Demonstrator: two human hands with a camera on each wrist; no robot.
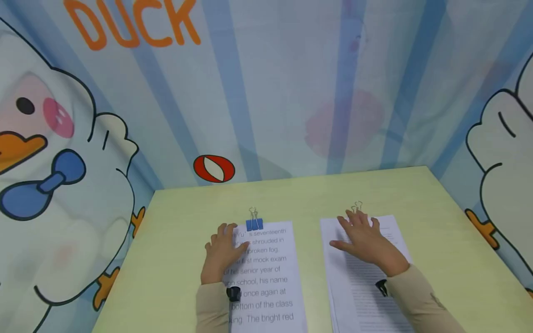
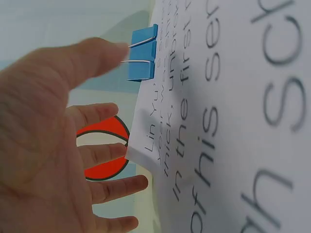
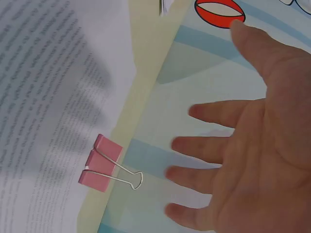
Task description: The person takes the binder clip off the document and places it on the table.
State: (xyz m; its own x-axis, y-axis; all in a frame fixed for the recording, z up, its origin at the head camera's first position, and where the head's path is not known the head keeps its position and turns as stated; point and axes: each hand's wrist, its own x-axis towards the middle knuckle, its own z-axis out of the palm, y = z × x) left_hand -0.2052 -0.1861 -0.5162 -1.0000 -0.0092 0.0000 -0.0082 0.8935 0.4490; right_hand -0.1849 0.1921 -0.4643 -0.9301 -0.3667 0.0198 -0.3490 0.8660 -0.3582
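Note:
Two stacks of printed paper lie side by side on the table. A blue binder clip grips the top edge of the left stack, which bears large print. My left hand is spread over that stack's upper left corner, fingers apart and holding nothing. On the right stack, with small print, a pink binder clip sits at the top edge; in the head view my fingers mostly hide it. Above this stack my right hand is spread with its fingers apart, and nothing is in it.
The pale yellow table ends at a blue striped cloth backdrop with printed ducks. A strip of bare table lies between the two stacks. Small black wrist pieces show at both sleeves.

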